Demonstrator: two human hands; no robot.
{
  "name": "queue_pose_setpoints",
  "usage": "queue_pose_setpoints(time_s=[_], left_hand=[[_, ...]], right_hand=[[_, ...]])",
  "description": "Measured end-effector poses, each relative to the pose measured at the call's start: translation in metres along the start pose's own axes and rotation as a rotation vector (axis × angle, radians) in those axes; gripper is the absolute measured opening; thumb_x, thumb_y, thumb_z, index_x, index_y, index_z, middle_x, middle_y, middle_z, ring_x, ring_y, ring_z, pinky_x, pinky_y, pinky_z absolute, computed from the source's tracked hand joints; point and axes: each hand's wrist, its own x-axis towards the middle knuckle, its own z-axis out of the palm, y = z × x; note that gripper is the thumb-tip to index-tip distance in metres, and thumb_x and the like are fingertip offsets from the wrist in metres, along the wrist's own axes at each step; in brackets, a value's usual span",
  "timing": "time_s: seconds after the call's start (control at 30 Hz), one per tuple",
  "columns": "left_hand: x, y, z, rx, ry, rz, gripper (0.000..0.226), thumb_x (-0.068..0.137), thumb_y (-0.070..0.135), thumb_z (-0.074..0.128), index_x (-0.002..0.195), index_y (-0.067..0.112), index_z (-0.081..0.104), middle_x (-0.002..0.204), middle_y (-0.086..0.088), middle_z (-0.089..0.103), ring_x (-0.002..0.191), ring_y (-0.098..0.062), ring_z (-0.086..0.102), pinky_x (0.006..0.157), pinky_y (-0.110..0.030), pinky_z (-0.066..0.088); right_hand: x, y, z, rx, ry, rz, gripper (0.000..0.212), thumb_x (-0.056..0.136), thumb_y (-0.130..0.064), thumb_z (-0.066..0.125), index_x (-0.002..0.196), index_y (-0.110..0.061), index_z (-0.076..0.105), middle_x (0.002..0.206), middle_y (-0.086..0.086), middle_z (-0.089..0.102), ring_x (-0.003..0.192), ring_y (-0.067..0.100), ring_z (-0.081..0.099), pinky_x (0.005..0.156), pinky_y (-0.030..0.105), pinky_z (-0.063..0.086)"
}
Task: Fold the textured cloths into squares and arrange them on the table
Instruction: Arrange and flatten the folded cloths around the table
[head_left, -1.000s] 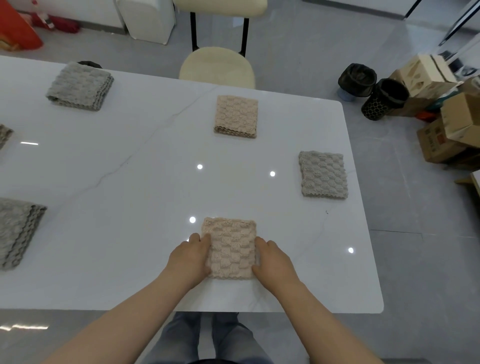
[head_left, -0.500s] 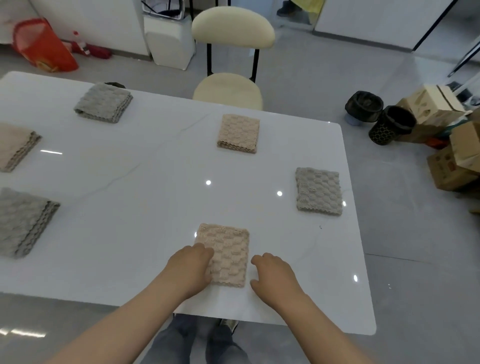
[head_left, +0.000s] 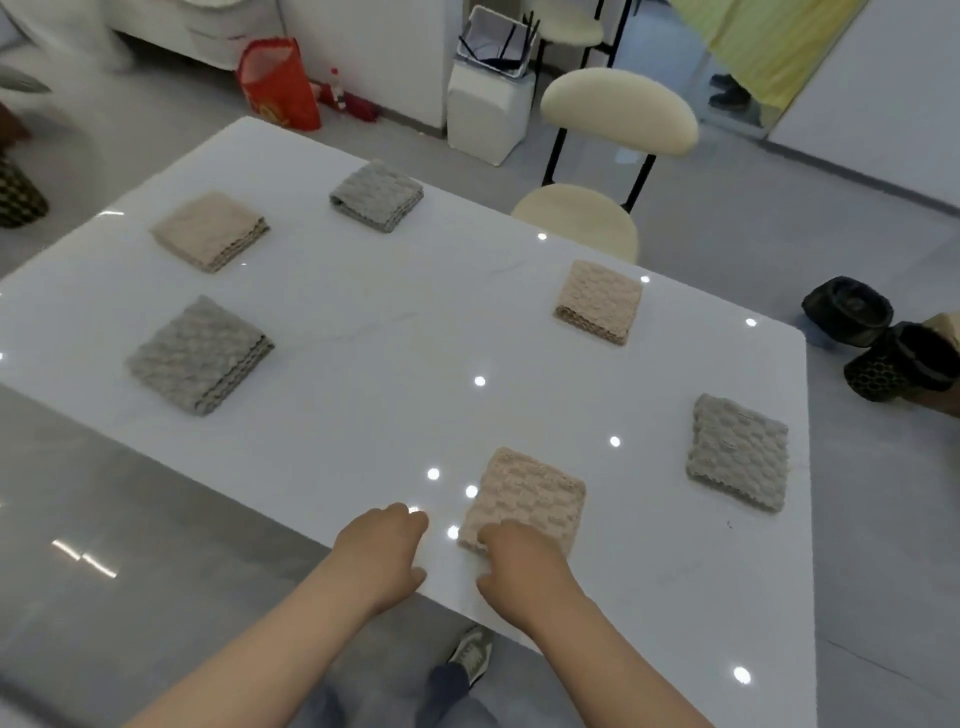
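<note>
One table (head_left: 395, 364): white and glossy, dotted with lamp reflections. It carries every cloth, three towards its left end and three towards its right, all well apart.
Chair (head_left: 618, 111): cream, at the table's far edge, apart from the cloths.
White bin (head_left: 491, 111): on the floor beyond the table, with a red bag (head_left: 278, 83) to its left.
Black baskets (head_left: 847, 317): on the floor off the table's right end, out of the way.
Six cloths: all look folded into squares. They are the left grey cloth (head_left: 197, 356), far beige cloth (head_left: 208, 231), far grey cloth (head_left: 376, 200), right beige cloth (head_left: 597, 301) and right grey cloth (head_left: 737, 452), plus the one in hand.
Nearest beige cloth (head_left: 530, 493): folded and flat, close to the front edge, set a little askew to it.
Right hand (head_left: 519, 569): on the cloth's near edge with fingers bent over it; whether they pinch or only rest I cannot tell.
Left hand (head_left: 382, 551): on bare table just left of that cloth, not touching it, fingers loosely curled and holding nothing.
Step in hand: most likely the final squaring of the last cloth; the task looks nearly done.
Next move: probably a light nudge to line it up with its neighbours, gentle enough that the layers do not slide.
In the way: no object lies between hands and cloth; the nearby front edge is the one risk.
</note>
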Motion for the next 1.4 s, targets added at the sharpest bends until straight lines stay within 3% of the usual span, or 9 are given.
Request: queue_pose_setpoints(time_s=[0.1,0.2,0.37,0.57,0.83,0.93,1.17,1.4], left_hand=[[-0.018,-0.039,-0.001,-0.046,0.021,-0.044,0.038,0.088,0.029,0.05,0.123,0.015,0.048,0.098,0.002,0.04,0.086,-0.016,0.042,0.075,-0.028,0.041],[-0.041,-0.087,-0.001,-0.085,0.034,-0.083,0.039,0.088,0.031,0.051,0.125,0.017,0.047,0.1,0.004,0.039,0.088,-0.016,0.042,0.074,-0.028,0.04],[-0.077,-0.172,0.0,-0.095,0.033,-0.133,0.044,0.089,0.036,0.053,0.127,0.017,0.045,0.124,-0.005,0.05,0.114,-0.024,0.051,0.092,-0.034,0.045],[-0.096,-0.251,-0.011,-0.08,0.024,-0.136,0.042,0.088,0.038,0.055,0.123,0.015,0.048,0.124,-0.007,0.051,0.117,-0.025,0.051,0.097,-0.036,0.043],[-0.069,-0.298,-0.038,-0.125,0.065,-0.074,0.041,0.09,0.035,0.052,0.125,0.014,0.048,0.124,-0.006,0.05,0.114,-0.023,0.051,0.09,-0.031,0.042],[-0.047,-0.316,-0.056,-0.121,0.067,-0.069,0.036,0.09,0.034,0.051,0.12,0.014,0.049,0.121,-0.006,0.051,0.11,-0.022,0.051,0.081,-0.027,0.039],[-0.002,-0.354,-0.1,-0.048,0.081,-0.102,0.037,0.093,0.032,0.047,0.124,0.014,0.049,0.123,-0.005,0.051,0.112,-0.022,0.051,0.089,-0.03,0.042],[0.038,-0.37,-0.12,-0.072,0.071,-0.043,0.036,0.09,0.028,0.048,0.124,0.015,0.046,0.118,-0.003,0.049,0.104,-0.021,0.052,0.083,-0.029,0.045]], right_hand=[[0.009,-0.039,0.005,-0.046,-0.01,-0.04,0.035,0.091,-0.011,0.047,0.126,-0.011,0.052,0.121,0.008,0.055,0.107,0.024,0.055,0.088,0.032,0.047],[0.016,-0.088,0.013,-0.072,-0.008,-0.076,0.034,0.091,-0.012,0.047,0.125,-0.011,0.052,0.119,0.008,0.055,0.106,0.024,0.054,0.085,0.031,0.044],[0.033,-0.177,0.033,-0.03,-0.01,-0.051,0.034,0.087,-0.015,0.049,0.12,-0.011,0.054,0.114,0.007,0.058,0.104,0.024,0.056,0.086,0.032,0.046],[0.05,-0.25,0.044,0.008,0.0,-0.004,0.036,0.085,-0.015,0.049,0.12,-0.008,0.055,0.113,0.007,0.059,0.104,0.024,0.056,0.087,0.033,0.047],[0.093,-0.286,0.03,0.043,0.01,0.025,0.036,0.086,-0.018,0.05,0.12,-0.008,0.055,0.117,0.008,0.059,0.107,0.025,0.057,0.09,0.035,0.048],[0.122,-0.292,0.019,0.078,0.022,0.003,0.039,0.089,-0.019,0.049,0.128,-0.011,0.053,0.123,0.006,0.057,0.112,0.022,0.056,0.091,0.03,0.045],[0.182,-0.302,-0.012,0.141,0.044,0.01,0.037,0.093,-0.025,0.048,0.128,-0.013,0.052,0.123,0.005,0.058,0.112,0.02,0.056,0.088,0.027,0.043],[0.207,-0.297,-0.025,0.18,0.035,0.102,0.037,0.096,-0.025,0.045,0.13,-0.012,0.051,0.126,0.005,0.056,0.113,0.019,0.055,0.09,0.027,0.044]])
